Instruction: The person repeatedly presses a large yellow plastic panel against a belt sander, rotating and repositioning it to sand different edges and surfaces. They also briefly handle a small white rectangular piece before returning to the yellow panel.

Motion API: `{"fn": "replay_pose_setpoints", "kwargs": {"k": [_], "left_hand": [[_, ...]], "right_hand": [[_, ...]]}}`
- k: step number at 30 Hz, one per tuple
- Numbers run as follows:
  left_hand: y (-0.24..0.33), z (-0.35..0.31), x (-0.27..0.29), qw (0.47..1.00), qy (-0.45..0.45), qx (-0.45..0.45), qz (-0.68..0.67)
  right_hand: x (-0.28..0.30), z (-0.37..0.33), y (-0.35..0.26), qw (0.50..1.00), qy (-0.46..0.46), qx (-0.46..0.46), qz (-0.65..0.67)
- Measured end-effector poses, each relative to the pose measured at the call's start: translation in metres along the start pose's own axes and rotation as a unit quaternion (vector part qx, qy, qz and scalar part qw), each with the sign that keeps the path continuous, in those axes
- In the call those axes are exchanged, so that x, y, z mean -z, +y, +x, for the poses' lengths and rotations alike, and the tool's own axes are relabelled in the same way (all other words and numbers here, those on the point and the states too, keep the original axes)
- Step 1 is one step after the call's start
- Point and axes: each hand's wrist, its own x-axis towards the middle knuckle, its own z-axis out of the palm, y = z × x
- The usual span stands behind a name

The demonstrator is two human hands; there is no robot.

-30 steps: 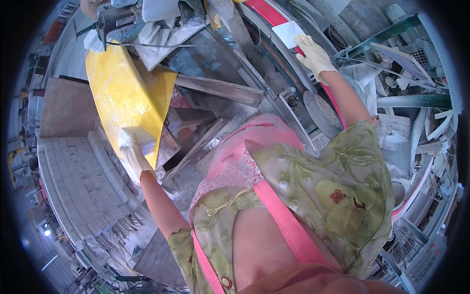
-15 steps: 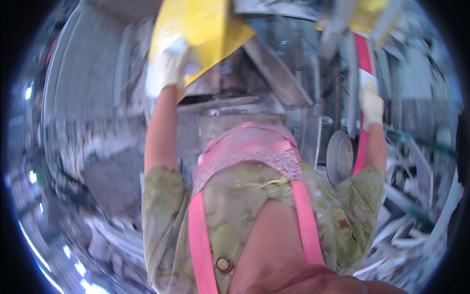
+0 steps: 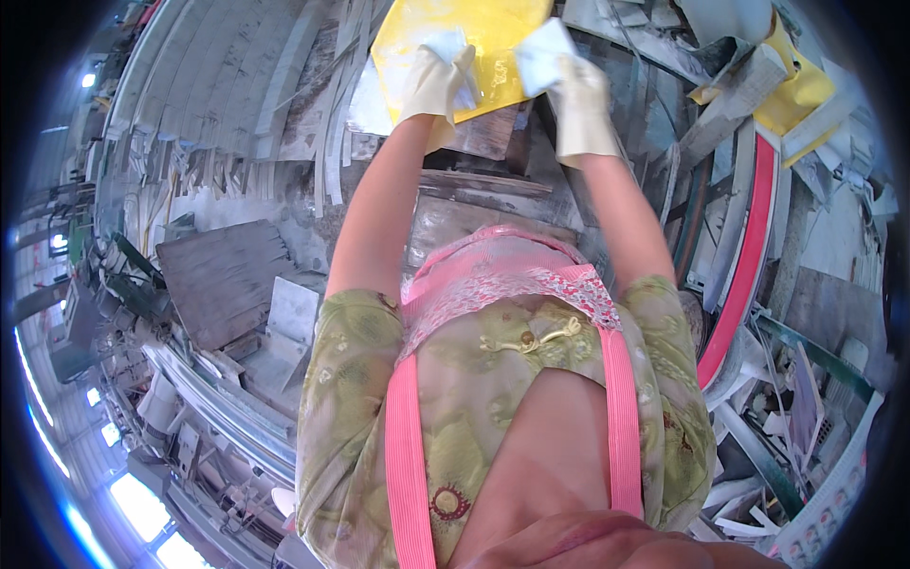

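Note:
Both my hands wear cream gloves and reach to the top of the view. My left hand (image 3: 432,87) lies over a bright yellow sheet (image 3: 507,81), its fingers closed around a pale bluish-white piece (image 3: 463,83) that is partly hidden. Just to the right, my right hand (image 3: 584,106) grips a flat, squarish white piece (image 3: 544,55) by its near edge. That piece overlaps the right edge of the yellow sheet. Whether the pale pieces are tile or cloth cannot be made out.
A red strip (image 3: 755,228) curves down on the right. Behind it hangs another yellow sheet (image 3: 801,95) by grey boards. Long grey planks (image 3: 223,66) are stacked at the far left. A dark board (image 3: 227,280) and machine parts stand lower left; scrap lies lower right.
My right hand has moved from beside the red strip leftward to the yellow sheet, with a white piece in it. My left hand stays at the yellow sheet. The view has turned somewhat.

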Motion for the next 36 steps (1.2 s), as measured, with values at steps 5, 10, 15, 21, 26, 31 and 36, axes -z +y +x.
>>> {"fn": "replay_pose_setpoints", "kwargs": {"k": [5,10,15,21,26,31,36], "left_hand": [[-0.012,0.019,-0.002,0.994,-0.058,0.047,0.078],[-0.014,0.024,0.005,0.997,-0.028,-0.004,0.074],[0.006,0.006,-0.010,0.996,-0.002,0.084,0.032],[0.019,0.002,-0.008,0.994,0.002,0.109,0.031],[0.030,-0.001,-0.006,0.989,0.025,0.127,0.073],[0.038,0.000,0.005,0.985,-0.031,0.163,0.053],[0.038,-0.004,0.004,0.982,-0.034,0.168,0.074]], "right_hand": [[-0.076,-0.012,0.018,0.984,-0.105,0.092,-0.113],[-0.089,-0.019,0.037,0.965,-0.123,0.142,-0.180],[-0.047,0.026,0.031,0.945,-0.296,0.068,-0.124],[-0.064,0.070,0.020,0.911,-0.331,0.186,-0.160],[-0.080,0.062,0.016,0.927,-0.362,0.013,-0.103],[-0.096,0.066,0.033,0.941,-0.334,-0.051,0.027],[-0.101,0.077,0.058,0.935,-0.341,-0.094,0.003]]}}
